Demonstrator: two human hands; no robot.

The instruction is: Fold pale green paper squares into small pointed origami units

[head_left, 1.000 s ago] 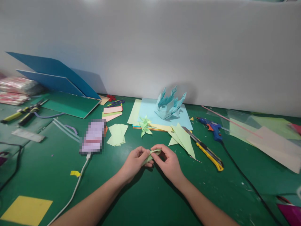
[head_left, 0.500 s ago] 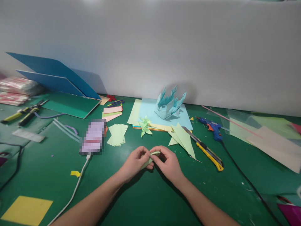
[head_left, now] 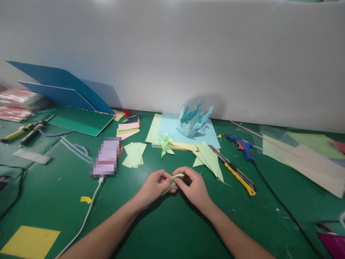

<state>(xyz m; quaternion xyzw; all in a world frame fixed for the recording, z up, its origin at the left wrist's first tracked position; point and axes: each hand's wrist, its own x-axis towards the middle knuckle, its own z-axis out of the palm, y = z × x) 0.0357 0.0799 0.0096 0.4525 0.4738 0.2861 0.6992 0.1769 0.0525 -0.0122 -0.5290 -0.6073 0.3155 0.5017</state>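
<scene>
A small folded piece of light green paper (head_left: 177,176) is pinched between both my hands above the green table. My left hand (head_left: 156,185) grips its lower left part, fingers curled around it. On the other side, the thumb and fingers of my right hand (head_left: 192,185) hold its upper edge. Beyond them lies a folded light green paper flower (head_left: 166,144). Cut light green paper pieces (head_left: 134,154) are stacked to the left of it. More light green scraps (head_left: 208,158) lie to the right.
A blue folded-paper crown shape (head_left: 194,120) stands on blue sheets at the back. A yellow box cutter (head_left: 239,178) and a blue glue gun (head_left: 244,145) with a cord lie right. To the left are a blurred phone (head_left: 107,156) on a white cable and pliers (head_left: 35,131).
Both hands stay almost in place, still pinching the paper. A little more of the folded strip shows between the fingers now.
</scene>
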